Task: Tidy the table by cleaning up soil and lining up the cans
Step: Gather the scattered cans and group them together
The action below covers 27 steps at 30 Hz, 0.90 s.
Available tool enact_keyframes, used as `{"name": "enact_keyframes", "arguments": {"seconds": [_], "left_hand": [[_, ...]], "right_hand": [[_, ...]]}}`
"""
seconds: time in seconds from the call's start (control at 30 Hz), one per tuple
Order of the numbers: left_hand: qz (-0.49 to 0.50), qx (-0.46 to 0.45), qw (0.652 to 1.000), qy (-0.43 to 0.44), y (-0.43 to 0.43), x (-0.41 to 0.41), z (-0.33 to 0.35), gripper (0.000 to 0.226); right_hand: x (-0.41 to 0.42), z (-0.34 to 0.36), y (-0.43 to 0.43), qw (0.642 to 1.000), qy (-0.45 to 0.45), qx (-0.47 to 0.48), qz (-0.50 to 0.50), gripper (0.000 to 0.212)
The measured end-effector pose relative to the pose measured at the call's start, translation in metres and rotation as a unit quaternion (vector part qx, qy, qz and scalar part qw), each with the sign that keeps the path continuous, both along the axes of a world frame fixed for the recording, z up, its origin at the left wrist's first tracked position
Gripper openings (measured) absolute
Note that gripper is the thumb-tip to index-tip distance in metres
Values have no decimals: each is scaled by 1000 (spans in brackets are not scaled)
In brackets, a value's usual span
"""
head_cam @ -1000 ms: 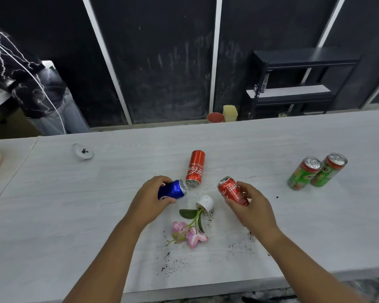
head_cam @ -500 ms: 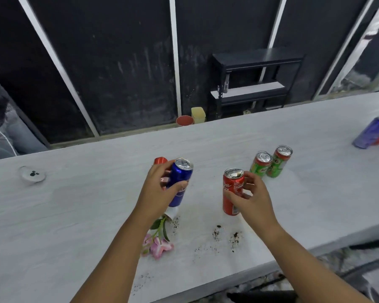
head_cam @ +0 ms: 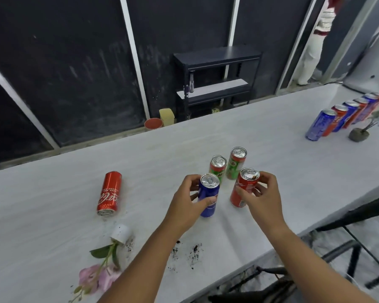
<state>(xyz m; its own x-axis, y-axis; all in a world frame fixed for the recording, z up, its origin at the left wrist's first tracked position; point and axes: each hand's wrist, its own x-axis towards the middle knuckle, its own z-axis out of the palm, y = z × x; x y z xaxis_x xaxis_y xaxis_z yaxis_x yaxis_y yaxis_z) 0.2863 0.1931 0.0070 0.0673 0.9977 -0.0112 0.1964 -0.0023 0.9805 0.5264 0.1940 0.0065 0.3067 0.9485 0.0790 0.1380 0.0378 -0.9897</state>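
A: Fingers, left hand point(head_cam: 187, 203): curled around the blue can point(head_cam: 208, 196), thumb across the near face, fingertips on the far side. The can is upright. Whether its base touches the desk point(head_cam: 53, 215) cannot be told.

B: Fingers, right hand point(head_cam: 262, 199)?

A: Wrapped on the red can point(head_cam: 242, 189), with fingertips at the rim and upper wall and the thumb on the near face. The can tilts slightly, top toward the right. Base contact with the desk is not clear.

B: Position relative to the other cans?

A: The two held cans stand side by side, apart, blue left and red right. Just behind them stand two green-and-red cans point(head_cam: 228, 166), upright and near each other. The left one is partly covered by the blue can's top.

B: Further out?

A: A second red can, the fallen can point(head_cam: 109, 193), lies on its side well to the left, top toward the camera. Near it a small white pot point(head_cam: 121, 233) lies tipped over, with a pink flower point(head_cam: 96, 278) on a leafy stem spilling toward the desk edge. Soil point(head_cam: 194, 252) is scattered in dark specks between the forearms and beside the pot.

B: Hidden or unclear items?

A: At far right a row of blue and red cans point(head_cam: 339, 118) stands upright; its far end is cut off and blurred. A small plant point(head_cam: 361, 132) sits beside it, out of focus.
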Motion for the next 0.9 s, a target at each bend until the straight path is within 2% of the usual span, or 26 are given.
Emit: {"name": "enact_keyframes", "arguments": {"seconds": [0.33,0.6,0.77,0.9], "left_hand": [[-7,8,1000,7,17,51,-8,63],[-29,-17,988,154,12,53,-20,77],[-24,-25,986,161,14,60,-22,70],[-29,-28,986,161,14,65,-21,71]], "right_hand": [[32,-13,25,1000,-20,-13,13,69],[39,-27,27,993,-80,-67,48,64],[44,-33,26,987,-119,-93,53,60],[47,-35,27,984,-137,-99,48,65]]}}
